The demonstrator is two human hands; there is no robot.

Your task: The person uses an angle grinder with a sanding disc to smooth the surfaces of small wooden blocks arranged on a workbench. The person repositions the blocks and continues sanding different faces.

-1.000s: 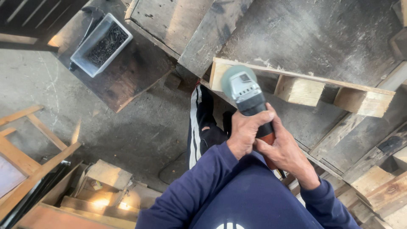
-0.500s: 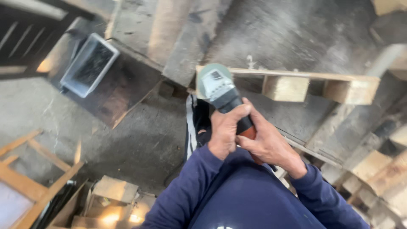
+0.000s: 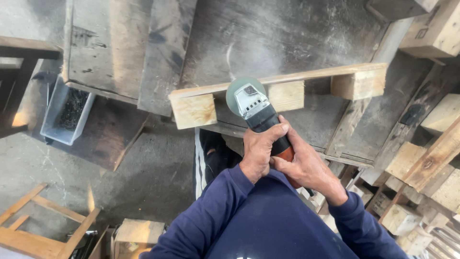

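Note:
I hold an angle grinder (image 3: 253, 105) with both hands. My left hand (image 3: 259, 149) wraps the black body from the left. My right hand (image 3: 302, 165) grips the orange rear handle. The grinder's green disc guard touches the thin top board of a wooden pallet piece (image 3: 282, 93), between its left block (image 3: 194, 111) and middle block (image 3: 286, 96). A third block (image 3: 358, 84) sits at the right end. My blue sleeves fill the lower frame.
A grey plastic bin of dark nails (image 3: 67, 115) stands at the left on a workbench (image 3: 268, 33) of worn boards. Loose wooden blocks (image 3: 421, 163) pile up at the right. A wooden frame (image 3: 38, 225) lies on the concrete floor at lower left.
The view has shifted so the pallet piece sits nearer the centre. The grinder head has moved from the piece's left end toward the gap before the middle block. Both hands keep their grip.

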